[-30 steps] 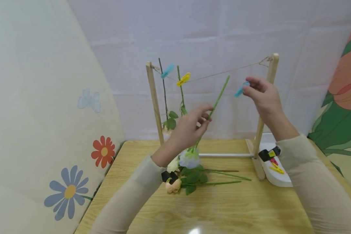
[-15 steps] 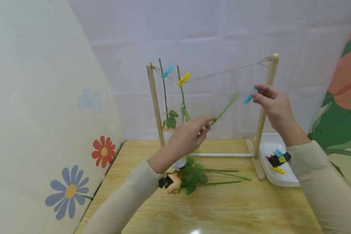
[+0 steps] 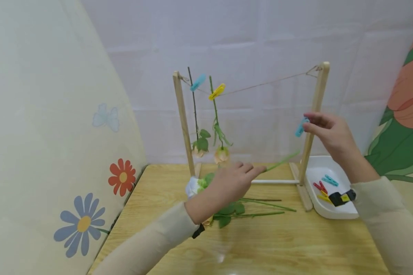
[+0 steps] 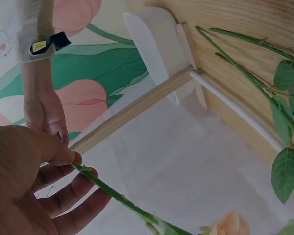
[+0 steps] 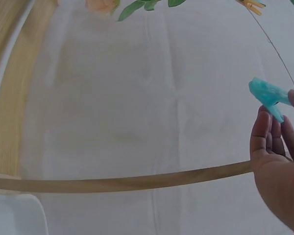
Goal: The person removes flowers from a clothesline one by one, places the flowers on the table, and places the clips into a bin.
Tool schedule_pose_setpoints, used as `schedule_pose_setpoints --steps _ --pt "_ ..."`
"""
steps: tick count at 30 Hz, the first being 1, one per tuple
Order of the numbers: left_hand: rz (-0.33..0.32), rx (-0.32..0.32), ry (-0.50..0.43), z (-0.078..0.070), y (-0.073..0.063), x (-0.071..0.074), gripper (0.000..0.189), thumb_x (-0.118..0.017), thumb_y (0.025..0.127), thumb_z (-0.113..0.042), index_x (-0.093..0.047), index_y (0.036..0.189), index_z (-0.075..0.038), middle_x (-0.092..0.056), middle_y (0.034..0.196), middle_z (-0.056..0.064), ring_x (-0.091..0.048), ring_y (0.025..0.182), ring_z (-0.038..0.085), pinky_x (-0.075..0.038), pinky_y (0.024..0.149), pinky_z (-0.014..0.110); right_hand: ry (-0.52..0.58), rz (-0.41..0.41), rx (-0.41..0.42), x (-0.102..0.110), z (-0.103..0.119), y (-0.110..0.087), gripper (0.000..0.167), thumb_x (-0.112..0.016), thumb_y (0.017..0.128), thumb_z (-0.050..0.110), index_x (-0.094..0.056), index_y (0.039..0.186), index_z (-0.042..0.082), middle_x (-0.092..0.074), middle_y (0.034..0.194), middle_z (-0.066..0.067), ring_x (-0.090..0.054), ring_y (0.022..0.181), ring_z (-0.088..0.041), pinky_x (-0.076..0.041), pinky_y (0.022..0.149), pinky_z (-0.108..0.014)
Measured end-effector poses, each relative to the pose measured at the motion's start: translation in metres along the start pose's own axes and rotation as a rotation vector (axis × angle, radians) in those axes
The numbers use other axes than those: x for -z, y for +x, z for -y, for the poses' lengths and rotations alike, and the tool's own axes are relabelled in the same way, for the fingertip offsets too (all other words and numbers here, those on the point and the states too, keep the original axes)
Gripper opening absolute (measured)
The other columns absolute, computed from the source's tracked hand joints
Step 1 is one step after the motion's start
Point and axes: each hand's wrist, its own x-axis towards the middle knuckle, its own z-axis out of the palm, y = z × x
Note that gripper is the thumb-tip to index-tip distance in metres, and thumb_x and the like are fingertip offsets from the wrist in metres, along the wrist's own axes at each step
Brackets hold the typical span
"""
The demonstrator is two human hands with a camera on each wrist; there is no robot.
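Note:
My left hand (image 3: 230, 187) pinches the green stem (image 4: 118, 197) of an artificial flower between thumb and fingers, low over the table. Its pale bluish-white bloom (image 3: 192, 187) points left, and the stem's tip slants up to the right. My right hand (image 3: 334, 133) holds a blue clothespin (image 3: 301, 127) by its handles, in front of the rack's right post (image 3: 311, 126). On the string (image 3: 261, 84), a blue clothespin (image 3: 197, 82) and a yellow clothespin (image 3: 217, 92) each hold a flower stem, with peach blooms (image 3: 221, 155) hanging head down.
A white tray (image 3: 344, 212) with red, yellow and blue clothespins stands right of the rack. More flowers lie on the wooden table (image 3: 278, 240), their stems (image 3: 268, 214) pointing right, partly under my left forearm. A white rod (image 3: 275, 181) joins the rack's feet.
My left hand has lowered and tipped the flower from steep to nearly flat, its bloom swinging left. My right hand has moved right and down, still holding the blue clothespin.

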Motion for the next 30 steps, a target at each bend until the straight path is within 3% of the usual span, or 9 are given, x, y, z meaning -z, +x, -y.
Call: schedule_pose_setpoints --steps 3,6,9,13,18,23,30 --pt "0.041 -0.008 0.017 -0.005 -0.003 -0.005 0.049 -0.060 0.101 -0.011 -0.050 0.147 -0.022 -0.068 0.115 -0.005 -0.067 0.095 0.014 -0.037 0.044 0.019 -0.130 0.011 -0.013 0.007 -0.004 -0.005 0.025 -0.069 0.097 0.014 -0.068 0.122 0.018 -0.065 0.104 0.011 -0.059 0.099 -0.006 -0.050 0.086 -0.010" --pt "0.059 -0.029 0.049 -0.011 -0.007 -0.010 0.050 -0.061 0.101 -0.009 -0.049 0.148 -0.021 -0.067 0.114 -0.004 -0.065 0.091 0.014 -0.035 0.043 0.020 -0.166 0.014 -0.021 0.013 -0.007 -0.010 0.026 -0.068 0.098 0.014 -0.067 0.124 0.017 -0.065 0.104 0.013 -0.059 0.099 -0.005 -0.050 0.086 -0.009" --pt "0.078 -0.051 0.106 -0.017 -0.011 -0.018 0.050 -0.061 0.102 -0.009 -0.049 0.148 -0.021 -0.066 0.111 -0.005 -0.060 0.084 0.012 -0.033 0.042 0.019 -0.137 0.013 -0.031 0.018 -0.011 -0.014 0.027 -0.068 0.098 0.012 -0.068 0.124 0.012 -0.066 0.104 0.013 -0.059 0.099 -0.005 -0.050 0.086 -0.010" --pt "0.090 -0.070 0.133 -0.024 -0.014 -0.027 0.050 -0.061 0.102 -0.012 -0.048 0.149 -0.020 -0.066 0.113 -0.005 -0.061 0.086 0.012 -0.036 0.042 0.017 -0.115 0.023 -0.028 0.026 -0.016 -0.019 0.026 -0.067 0.098 0.009 -0.068 0.123 0.011 -0.067 0.104 0.012 -0.060 0.098 -0.004 -0.051 0.084 -0.010" --pt "0.038 -0.086 0.105 -0.032 -0.015 -0.041 0.052 -0.066 0.099 -0.011 -0.048 0.148 -0.018 -0.069 0.112 -0.005 -0.065 0.087 0.012 -0.043 0.045 0.015 -0.125 0.035 -0.051 0.038 -0.023 -0.027 0.027 -0.066 0.098 0.008 -0.067 0.124 0.014 -0.066 0.105 0.014 -0.060 0.096 -0.002 -0.050 0.082 -0.008" --pt "-0.004 -0.104 0.097 -0.041 -0.015 -0.054 0.053 -0.069 0.096 -0.009 -0.050 0.144 -0.018 -0.067 0.103 -0.006 -0.063 0.078 0.008 -0.033 0.040 0.013 -0.205 0.015 -0.099 0.047 -0.031 -0.034 0.025 -0.066 0.099 0.013 -0.065 0.122 0.024 -0.064 0.105 0.018 -0.058 0.097 0.000 -0.050 0.081 -0.008" --pt "0.092 -0.107 0.196 -0.053 -0.012 -0.063 0.058 -0.067 0.098 -0.012 -0.045 0.150 -0.023 -0.065 0.111 -0.009 -0.063 0.086 0.009 -0.028 0.037 0.015 -0.225 0.013 -0.115 0.060 -0.044 -0.043 0.028 -0.064 0.100 0.011 -0.064 0.116 0.034 -0.064 0.104 0.021 -0.058 0.095 0.003 -0.051 0.078 -0.009"
